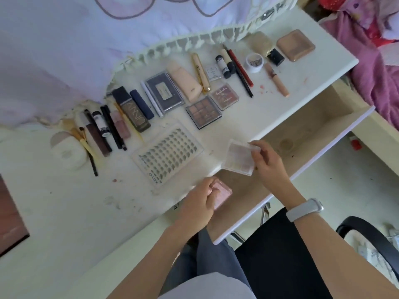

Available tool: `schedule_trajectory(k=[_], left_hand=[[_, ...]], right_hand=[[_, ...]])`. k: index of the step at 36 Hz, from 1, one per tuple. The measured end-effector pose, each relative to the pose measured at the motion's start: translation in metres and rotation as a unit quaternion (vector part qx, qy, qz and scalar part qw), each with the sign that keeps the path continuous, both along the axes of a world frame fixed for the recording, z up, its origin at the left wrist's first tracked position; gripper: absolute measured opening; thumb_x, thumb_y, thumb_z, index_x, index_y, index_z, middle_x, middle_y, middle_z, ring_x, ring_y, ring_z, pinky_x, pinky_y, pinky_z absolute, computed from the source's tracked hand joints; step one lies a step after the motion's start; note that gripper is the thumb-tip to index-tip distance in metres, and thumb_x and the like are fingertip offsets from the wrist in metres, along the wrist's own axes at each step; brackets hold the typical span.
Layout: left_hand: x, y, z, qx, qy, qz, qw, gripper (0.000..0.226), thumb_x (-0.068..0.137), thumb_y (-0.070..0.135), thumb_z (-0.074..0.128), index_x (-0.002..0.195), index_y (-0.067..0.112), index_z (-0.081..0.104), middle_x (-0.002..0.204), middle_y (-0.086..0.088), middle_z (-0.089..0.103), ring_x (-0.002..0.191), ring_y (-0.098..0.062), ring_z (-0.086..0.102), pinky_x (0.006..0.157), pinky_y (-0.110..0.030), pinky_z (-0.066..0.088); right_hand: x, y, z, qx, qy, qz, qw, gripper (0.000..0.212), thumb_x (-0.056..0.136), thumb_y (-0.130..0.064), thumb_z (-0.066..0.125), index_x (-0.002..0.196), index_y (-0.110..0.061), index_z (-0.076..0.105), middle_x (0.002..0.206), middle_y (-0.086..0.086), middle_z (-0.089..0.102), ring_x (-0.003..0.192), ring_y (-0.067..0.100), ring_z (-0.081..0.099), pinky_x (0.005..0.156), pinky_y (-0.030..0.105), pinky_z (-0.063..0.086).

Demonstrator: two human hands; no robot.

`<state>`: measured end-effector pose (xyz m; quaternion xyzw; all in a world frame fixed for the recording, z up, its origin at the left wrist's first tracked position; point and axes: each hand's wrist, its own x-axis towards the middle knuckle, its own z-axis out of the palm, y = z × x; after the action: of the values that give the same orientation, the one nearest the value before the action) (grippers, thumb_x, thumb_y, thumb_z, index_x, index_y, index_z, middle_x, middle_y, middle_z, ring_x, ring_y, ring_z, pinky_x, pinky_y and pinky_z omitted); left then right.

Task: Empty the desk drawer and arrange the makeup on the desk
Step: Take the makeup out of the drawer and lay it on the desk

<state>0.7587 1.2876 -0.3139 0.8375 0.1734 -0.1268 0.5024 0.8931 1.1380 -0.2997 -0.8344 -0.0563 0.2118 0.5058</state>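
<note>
While most of the makeup is already lined up in a row across the white bench (269, 108), both hands are busy with what look like the last two pieces. The right hand (266, 162) is pinching a clear pale palette (238, 157) by its near corner, holding it tilted right over the bench's front edge, just beside the open drawer (313, 130). The left hand (199, 200) has its fingers curled round a small pink compact (222, 194), hovering at the bench edge a bit closer to the body. As far as I can tell the drawer looks basically empty, just bare wood with a faint ring mark, so I'd say the emptying part is nearly done. What matters for the next bit: the free space on the bench is up and to the left of both hands, between the lash tray (167, 154) and the brown eyeshadow palette (204, 112). The clear palette's long side runs roughly toward that gap, and the right hand is nearer it, so my guess is that one gets set down first, with the pink compact following beside it.
</note>
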Motion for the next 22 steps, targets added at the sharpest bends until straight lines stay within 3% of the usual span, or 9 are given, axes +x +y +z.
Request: schedule_trajectory(k=[4,10,13,17,22], left_hand=[[-0.021,0.036,0.023,-0.034,-0.025,0.203,0.978,0.025,0.097,0.022,0.041,0.119,0.031,0.049,0.103,0.011,0.059,0.089,-0.002,0.056,0.07,-0.012,0.043],[-0.053,0.092,0.028,0.009,-0.021,0.464,0.886,0.02,0.1,0.033,0.038,0.119,0.029,0.042,0.107,0.004,0.054,0.085,-0.008,0.054,0.058,-0.012,0.037],[-0.067,0.116,0.024,0.025,0.012,0.506,0.862,0.028,0.1,0.03,0.037,0.126,0.021,0.04,0.109,0.002,0.051,0.091,-0.016,0.052,0.065,-0.021,0.039],[-0.078,0.136,0.02,0.043,0.037,0.528,0.848,0.027,0.099,0.025,0.038,0.124,0.016,0.043,0.107,0.003,0.052,0.089,-0.016,0.049,0.066,-0.023,0.037],[-0.085,0.151,0.021,0.057,0.05,0.542,0.837,0.029,0.099,0.016,0.04,0.126,0.007,0.047,0.124,-0.007,0.05,0.096,-0.012,0.046,0.08,-0.024,0.038]], right_hand=[[0.013,0.041,0.006,-0.044,-0.048,0.013,0.998,0.026,0.101,-0.023,0.034,0.123,-0.028,0.047,0.094,-0.015,0.051,0.077,0.001,0.05,0.055,0.01,0.039],[0.015,0.107,0.02,-0.007,-0.071,0.082,0.994,0.02,0.098,-0.017,0.042,0.118,-0.012,0.043,0.096,0.0,0.056,0.076,0.014,0.053,0.064,0.026,0.044],[-0.003,0.14,0.024,-0.019,-0.076,0.167,0.983,0.02,0.098,-0.017,0.043,0.116,-0.011,0.048,0.081,-0.006,0.054,0.072,0.014,0.053,0.061,0.019,0.043],[-0.039,0.18,0.02,-0.055,-0.088,0.263,0.959,0.023,0.098,-0.018,0.044,0.118,-0.011,0.051,0.067,-0.009,0.047,0.062,0.011,0.047,0.06,0.028,0.04],[-0.071,0.218,0.019,-0.088,-0.083,0.315,0.941,0.032,0.098,-0.017,0.044,0.127,-0.007,0.049,0.077,-0.004,0.047,0.076,0.018,0.046,0.071,0.03,0.039]])
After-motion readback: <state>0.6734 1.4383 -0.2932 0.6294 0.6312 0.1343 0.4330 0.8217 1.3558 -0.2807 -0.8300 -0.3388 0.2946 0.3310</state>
